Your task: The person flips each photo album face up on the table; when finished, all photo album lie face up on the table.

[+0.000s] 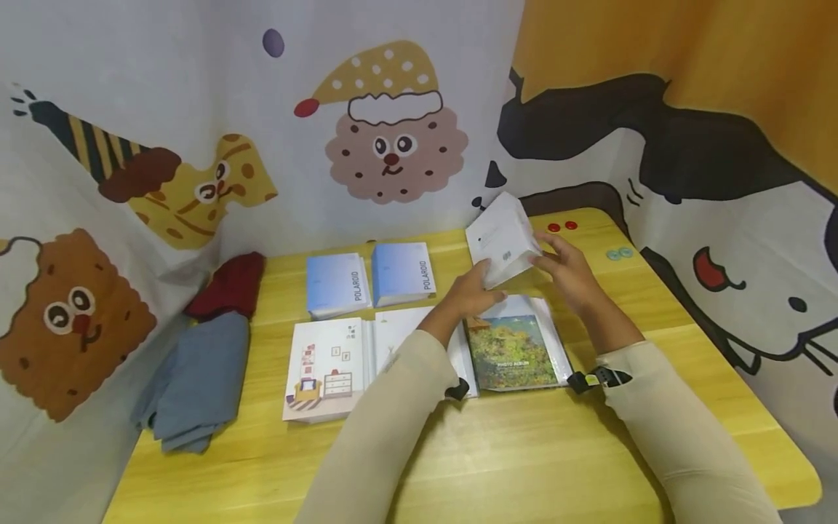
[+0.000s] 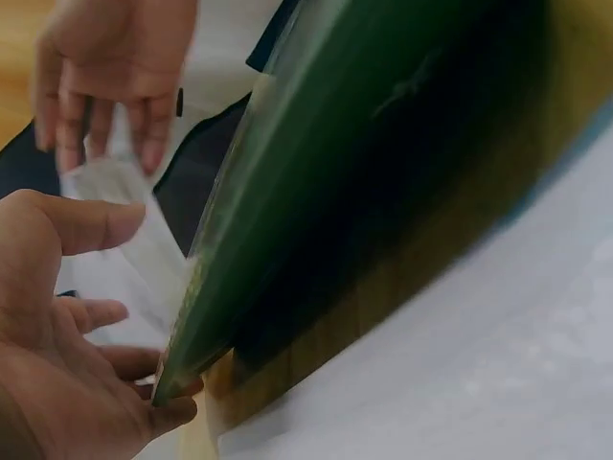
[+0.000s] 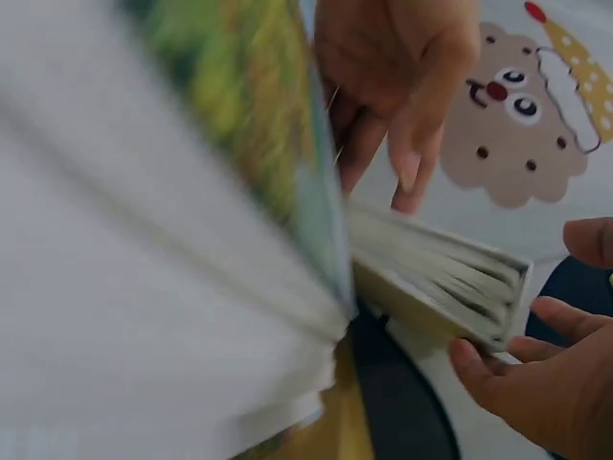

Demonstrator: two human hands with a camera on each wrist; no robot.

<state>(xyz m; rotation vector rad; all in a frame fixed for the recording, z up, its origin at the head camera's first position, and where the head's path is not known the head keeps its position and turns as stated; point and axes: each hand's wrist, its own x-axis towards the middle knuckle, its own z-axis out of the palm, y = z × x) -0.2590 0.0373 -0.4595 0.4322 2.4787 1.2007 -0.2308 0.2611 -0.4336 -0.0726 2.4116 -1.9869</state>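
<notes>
Above the yellow table (image 1: 589, 451) a white album (image 1: 503, 244) hangs tilted in the air. My left hand (image 1: 481, 291) grips its lower corner between thumb and fingers. My right hand (image 1: 566, 269) touches its right edge with spread, fairly straight fingers. In the right wrist view the white album's page edge (image 3: 441, 278) sits between my left hand (image 3: 402, 77) above and my right hand (image 3: 522, 374) below. A green landscape album (image 1: 513, 353) lies flat under both hands. It fills the left wrist view as a green cover (image 2: 364, 172).
An open white album (image 1: 325, 367) with a furniture drawing lies left of the green one. Two blue Polaroid albums (image 1: 337, 284) (image 1: 402, 273) lie behind it. A red cloth (image 1: 229, 284) and a grey-blue cloth (image 1: 196, 378) are at the left edge. Small red buttons (image 1: 561, 226) sit at the back.
</notes>
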